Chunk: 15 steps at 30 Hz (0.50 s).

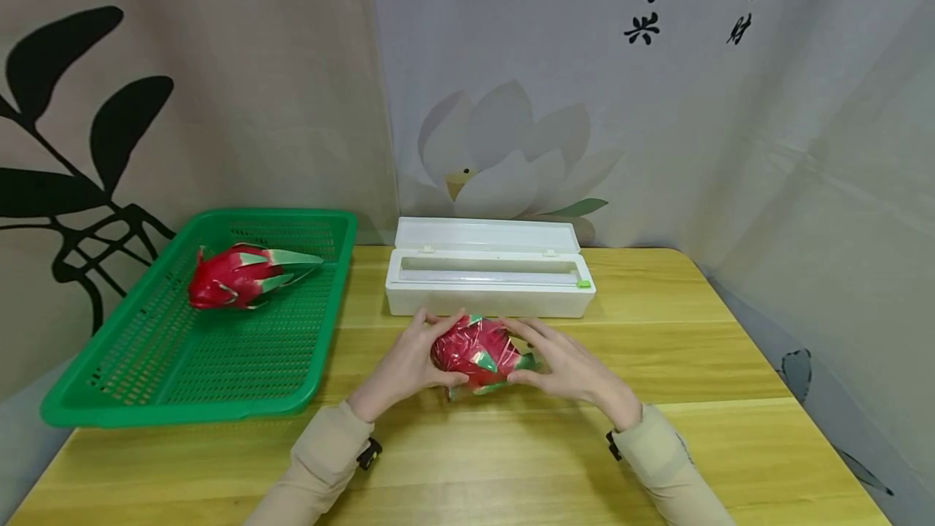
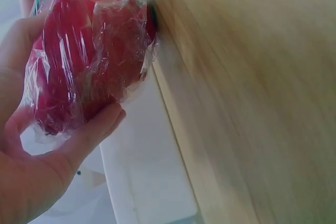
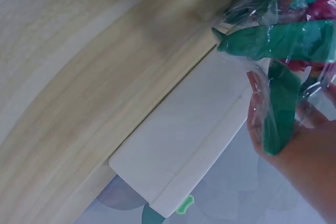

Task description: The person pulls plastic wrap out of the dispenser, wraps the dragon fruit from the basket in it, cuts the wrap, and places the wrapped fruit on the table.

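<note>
Between both hands is a dragon fruit (image 1: 478, 350), red with green scales, wrapped in clear cling film. My left hand (image 1: 415, 361) grips its left end, thumb in front and fingers behind. In the left wrist view the crinkled film shows over the fruit's red skin (image 2: 79, 61). My right hand (image 1: 566, 365) holds the right end, where the green leaf tips (image 3: 283, 106) show under the film in the right wrist view. Just behind the hands stands a white cling film dispenser (image 1: 485, 301) with its lid (image 1: 485, 235) raised and a roll inside.
A green plastic basket (image 1: 312, 347) stands at the left of the wooden table (image 1: 621, 469). Another dragon fruit (image 1: 237, 278), red with green leaf tips, lies in it. A green slider (image 1: 583, 284) sits at the dispenser's right end. A printed curtain (image 1: 511, 47) hangs behind the table.
</note>
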Each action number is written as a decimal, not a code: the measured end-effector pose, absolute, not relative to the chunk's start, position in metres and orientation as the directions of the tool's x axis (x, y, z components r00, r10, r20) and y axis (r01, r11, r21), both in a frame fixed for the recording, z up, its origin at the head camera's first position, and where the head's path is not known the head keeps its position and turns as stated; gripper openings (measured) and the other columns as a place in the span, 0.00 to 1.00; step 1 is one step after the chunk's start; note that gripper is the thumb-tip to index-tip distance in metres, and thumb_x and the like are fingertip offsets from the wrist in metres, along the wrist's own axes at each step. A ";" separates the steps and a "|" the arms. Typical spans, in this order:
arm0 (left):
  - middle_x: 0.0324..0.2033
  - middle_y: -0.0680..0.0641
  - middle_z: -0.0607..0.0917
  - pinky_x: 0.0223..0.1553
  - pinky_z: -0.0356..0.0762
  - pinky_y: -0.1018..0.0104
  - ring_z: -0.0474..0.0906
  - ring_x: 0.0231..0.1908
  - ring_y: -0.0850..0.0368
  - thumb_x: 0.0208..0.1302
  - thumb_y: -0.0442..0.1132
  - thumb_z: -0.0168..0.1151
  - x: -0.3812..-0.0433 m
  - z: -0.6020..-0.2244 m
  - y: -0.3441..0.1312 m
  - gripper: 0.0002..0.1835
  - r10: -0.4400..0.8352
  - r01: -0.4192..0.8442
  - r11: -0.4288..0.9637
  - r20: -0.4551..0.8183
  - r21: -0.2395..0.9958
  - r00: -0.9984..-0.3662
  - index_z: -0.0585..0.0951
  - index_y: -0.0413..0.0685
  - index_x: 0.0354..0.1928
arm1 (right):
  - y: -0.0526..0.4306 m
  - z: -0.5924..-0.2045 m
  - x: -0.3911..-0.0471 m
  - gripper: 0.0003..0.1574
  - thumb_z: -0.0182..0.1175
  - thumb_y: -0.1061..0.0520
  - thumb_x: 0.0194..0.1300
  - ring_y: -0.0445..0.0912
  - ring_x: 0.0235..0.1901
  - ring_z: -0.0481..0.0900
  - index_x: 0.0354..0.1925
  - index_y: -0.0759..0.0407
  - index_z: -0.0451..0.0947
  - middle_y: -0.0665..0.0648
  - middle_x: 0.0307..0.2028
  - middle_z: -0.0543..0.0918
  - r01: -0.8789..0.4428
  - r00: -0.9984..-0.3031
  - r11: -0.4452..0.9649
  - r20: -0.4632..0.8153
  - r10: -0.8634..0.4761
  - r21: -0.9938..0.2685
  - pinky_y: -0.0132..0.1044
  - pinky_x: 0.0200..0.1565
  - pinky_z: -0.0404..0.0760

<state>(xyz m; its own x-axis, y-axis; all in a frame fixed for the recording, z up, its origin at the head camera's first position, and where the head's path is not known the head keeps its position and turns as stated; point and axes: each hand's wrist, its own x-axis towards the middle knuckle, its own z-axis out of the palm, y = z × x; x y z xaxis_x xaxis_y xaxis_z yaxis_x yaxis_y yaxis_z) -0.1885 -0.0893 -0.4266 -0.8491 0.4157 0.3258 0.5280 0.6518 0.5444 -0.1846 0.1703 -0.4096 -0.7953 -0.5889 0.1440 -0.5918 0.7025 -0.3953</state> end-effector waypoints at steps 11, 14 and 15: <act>0.57 0.40 0.77 0.52 0.78 0.46 0.69 0.57 0.42 0.46 0.49 0.76 -0.191 -0.427 -0.092 0.44 0.345 0.408 0.641 0.232 0.650 -0.910 0.68 0.40 0.64 | 0.168 -0.417 -0.189 0.51 0.66 0.37 0.55 0.54 0.57 0.74 0.71 0.46 0.57 0.60 0.63 0.70 -0.663 -0.739 0.733 0.290 -0.609 -0.151 0.52 0.56 0.74; 0.56 0.41 0.78 0.51 0.79 0.47 0.69 0.56 0.43 0.47 0.48 0.76 -0.193 -0.426 -0.093 0.42 0.341 0.393 0.629 0.216 0.671 -0.915 0.69 0.40 0.62 | 0.167 -0.419 -0.190 0.50 0.66 0.36 0.55 0.53 0.60 0.71 0.70 0.45 0.59 0.59 0.62 0.70 -0.661 -0.735 0.739 0.311 -0.603 -0.129 0.52 0.58 0.72; 0.55 0.41 0.79 0.51 0.79 0.48 0.71 0.55 0.44 0.47 0.48 0.76 -0.193 -0.426 -0.093 0.41 0.347 0.398 0.623 0.218 0.674 -0.912 0.69 0.40 0.62 | 0.167 -0.418 -0.190 0.49 0.66 0.36 0.54 0.53 0.59 0.72 0.70 0.44 0.60 0.59 0.62 0.70 -0.660 -0.735 0.741 0.312 -0.602 -0.127 0.51 0.57 0.73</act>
<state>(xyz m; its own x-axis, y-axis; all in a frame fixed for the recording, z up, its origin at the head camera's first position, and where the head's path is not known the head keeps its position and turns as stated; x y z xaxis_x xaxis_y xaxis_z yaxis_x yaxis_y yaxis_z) -0.1929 -0.0930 -0.4258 -0.9121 0.3472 0.2181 0.3981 0.6228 0.6735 -0.1902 0.1666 -0.4185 -0.7353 -0.6016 0.3121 -0.6599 0.7406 -0.1268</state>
